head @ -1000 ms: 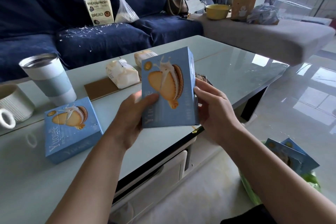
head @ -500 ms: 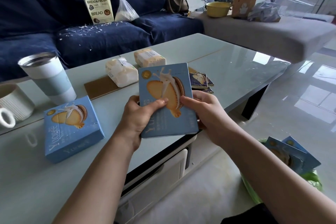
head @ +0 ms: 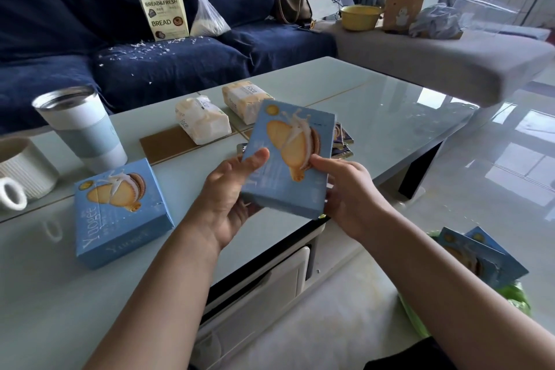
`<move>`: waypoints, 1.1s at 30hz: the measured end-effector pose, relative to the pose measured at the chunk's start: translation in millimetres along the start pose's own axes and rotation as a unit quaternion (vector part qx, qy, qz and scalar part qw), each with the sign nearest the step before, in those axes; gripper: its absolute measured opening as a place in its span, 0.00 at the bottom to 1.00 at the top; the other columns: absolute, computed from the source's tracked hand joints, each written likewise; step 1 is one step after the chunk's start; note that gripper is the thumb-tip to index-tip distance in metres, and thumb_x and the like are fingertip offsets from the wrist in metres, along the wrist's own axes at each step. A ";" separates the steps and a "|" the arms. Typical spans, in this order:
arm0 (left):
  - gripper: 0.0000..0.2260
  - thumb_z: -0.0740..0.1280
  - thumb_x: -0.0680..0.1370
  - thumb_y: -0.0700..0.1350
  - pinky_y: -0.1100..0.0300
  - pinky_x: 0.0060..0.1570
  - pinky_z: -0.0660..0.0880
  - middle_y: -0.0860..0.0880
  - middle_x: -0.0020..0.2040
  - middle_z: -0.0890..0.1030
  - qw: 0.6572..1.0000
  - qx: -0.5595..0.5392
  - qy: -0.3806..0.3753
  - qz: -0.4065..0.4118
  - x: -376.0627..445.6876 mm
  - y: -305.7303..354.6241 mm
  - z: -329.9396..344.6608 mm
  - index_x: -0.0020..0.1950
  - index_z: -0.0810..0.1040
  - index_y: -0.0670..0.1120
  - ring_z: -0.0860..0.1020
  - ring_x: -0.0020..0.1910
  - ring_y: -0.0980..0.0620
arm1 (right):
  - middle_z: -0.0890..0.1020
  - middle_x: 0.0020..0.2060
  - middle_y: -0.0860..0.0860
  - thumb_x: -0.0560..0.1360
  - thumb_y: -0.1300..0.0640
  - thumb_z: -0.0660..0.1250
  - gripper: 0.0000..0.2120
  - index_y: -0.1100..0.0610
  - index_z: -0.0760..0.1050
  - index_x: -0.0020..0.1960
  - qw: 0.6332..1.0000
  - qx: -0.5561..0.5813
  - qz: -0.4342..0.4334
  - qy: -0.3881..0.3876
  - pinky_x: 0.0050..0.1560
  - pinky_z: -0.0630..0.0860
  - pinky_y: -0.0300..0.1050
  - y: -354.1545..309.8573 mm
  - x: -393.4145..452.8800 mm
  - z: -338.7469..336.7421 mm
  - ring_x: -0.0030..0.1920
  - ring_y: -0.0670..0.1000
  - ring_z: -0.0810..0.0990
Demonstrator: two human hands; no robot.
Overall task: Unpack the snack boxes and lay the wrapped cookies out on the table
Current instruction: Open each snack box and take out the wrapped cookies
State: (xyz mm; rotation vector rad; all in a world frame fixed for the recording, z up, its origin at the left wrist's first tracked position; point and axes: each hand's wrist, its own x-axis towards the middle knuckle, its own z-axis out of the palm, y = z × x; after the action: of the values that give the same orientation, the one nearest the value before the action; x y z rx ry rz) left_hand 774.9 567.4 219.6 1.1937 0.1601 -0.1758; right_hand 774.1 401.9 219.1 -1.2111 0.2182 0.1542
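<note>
**Blue snack box held in both hands above the table edge**

Nearest the camera, at the lower right, more blue cartons (head: 480, 258) are seen standing in a green bag (head: 515, 297) on the floor.

Above the near edge of the glass-topped table (head: 390, 117), a blue snack box (head: 288, 159) is held clear of the surface, tilted, with its printed face towards the camera. It is gripped by the left hand (head: 228, 198), whose thumb is pressed on the front near the left edge while the fingers are curled behind it. The right hand (head: 348, 189) is closed on the box's right side, with the thumb laid on the front over the cookie picture and the other fingers wrapped round the edge. Whether the box has been opened cannot be told.

To the left, a second blue snack box (head: 120, 210) is laid flat on the table. Just behind the held box, a few dark wrapped cookies (head: 342, 141) are partly hidden by it. Further back, two pale tissue packs (head: 204, 123) are placed side by side, the left one on a brown mat (head: 168, 144). At the left, a white tumbler (head: 81, 126) and a ribbed mug (head: 21, 171) are set.

Beyond the table, a paper bread bag (head: 165, 18) and a clear plastic bag (head: 201, 9) are propped on a dark blue sofa (head: 180, 69), and a yellow bowl (head: 359, 16) is set on the grey section.
</note>
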 end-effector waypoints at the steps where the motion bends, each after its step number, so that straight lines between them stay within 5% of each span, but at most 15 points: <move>1: 0.22 0.74 0.65 0.46 0.56 0.45 0.80 0.44 0.49 0.84 1.000 -0.028 -0.014 -0.001 -0.8 -0.7 0.7 0.58 0.78 0.45 0.82 0.44 0.48 | 0.83 0.37 0.56 0.76 0.61 0.67 0.04 0.61 0.78 0.46 0.999 0.043 0.005 0.008 0.37 0.81 0.49 -0.8 0.5 0.0 0.34 0.56 0.83; 5: 0.23 0.74 0.66 0.39 0.51 0.57 0.76 0.44 0.54 0.83 0.999 -0.045 -0.016 -0.005 0.1 -19.2 14.9 0.60 0.76 0.46 0.82 0.48 0.47 | 0.84 0.45 0.60 0.75 0.63 0.68 0.11 0.66 0.76 0.56 0.991 0.134 0.001 -0.003 0.44 0.81 0.50 0.9 2.4 1.4 0.42 0.57 0.84; 9: 0.21 0.69 0.73 0.30 0.49 0.51 0.79 0.44 0.56 0.81 0.999 -0.048 0.016 0.017 3.4 -26.9 22.9 0.62 0.73 0.46 0.82 0.52 0.44 | 0.84 0.48 0.58 0.75 0.65 0.69 0.13 0.65 0.75 0.58 0.996 0.082 -0.031 -0.003 0.48 0.81 0.43 5.4 4.0 5.3 0.45 0.53 0.84; 12: 0.22 0.69 0.74 0.30 0.49 0.52 0.81 0.42 0.58 0.81 0.998 -0.025 0.033 0.057 4.2 -23.6 19.9 0.66 0.71 0.43 0.81 0.56 0.41 | 0.82 0.54 0.60 0.72 0.67 0.72 0.23 0.62 0.68 0.64 0.999 0.023 -0.038 -0.007 0.52 0.81 0.45 9.0 3.7 5.7 0.52 0.55 0.84; 21: 0.18 0.69 0.74 0.33 0.48 0.46 0.82 0.41 0.55 0.82 0.994 0.013 0.080 0.070 3.4 -21.7 20.1 0.63 0.73 0.42 0.83 0.53 0.41 | 0.84 0.49 0.60 0.72 0.68 0.71 0.10 0.56 0.75 0.48 0.993 -0.081 -0.082 -0.016 0.54 0.81 0.54 11.0 -1.0 8.3 0.50 0.58 0.84; 25: 0.20 0.72 0.73 0.33 0.45 0.45 0.82 0.44 0.53 0.82 0.988 0.061 0.103 0.099 4.2 -23.6 23.2 0.62 0.74 0.44 0.83 0.51 0.44 | 0.84 0.48 0.60 0.72 0.69 0.71 0.10 0.63 0.76 0.51 0.988 -0.112 -0.106 -0.001 0.50 0.82 0.53 14.0 0.3 9.7 0.48 0.57 0.85; 33: 0.13 0.68 0.77 0.39 0.47 0.46 0.81 0.42 0.51 0.83 0.997 0.014 0.047 0.051 2.5 -17.4 18.0 0.62 0.76 0.44 0.83 0.48 0.43 | 0.84 0.50 0.56 0.71 0.67 0.73 0.18 0.54 0.69 0.53 0.996 -0.056 -0.069 -0.027 0.49 0.83 0.49 9.2 -0.2 2.0 0.50 0.53 0.85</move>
State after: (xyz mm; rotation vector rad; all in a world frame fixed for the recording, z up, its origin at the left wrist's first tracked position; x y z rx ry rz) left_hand 774.1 544.3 209.8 1.2366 0.1803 -0.0329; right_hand 772.0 406.9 211.5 -1.3283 0.0795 0.0787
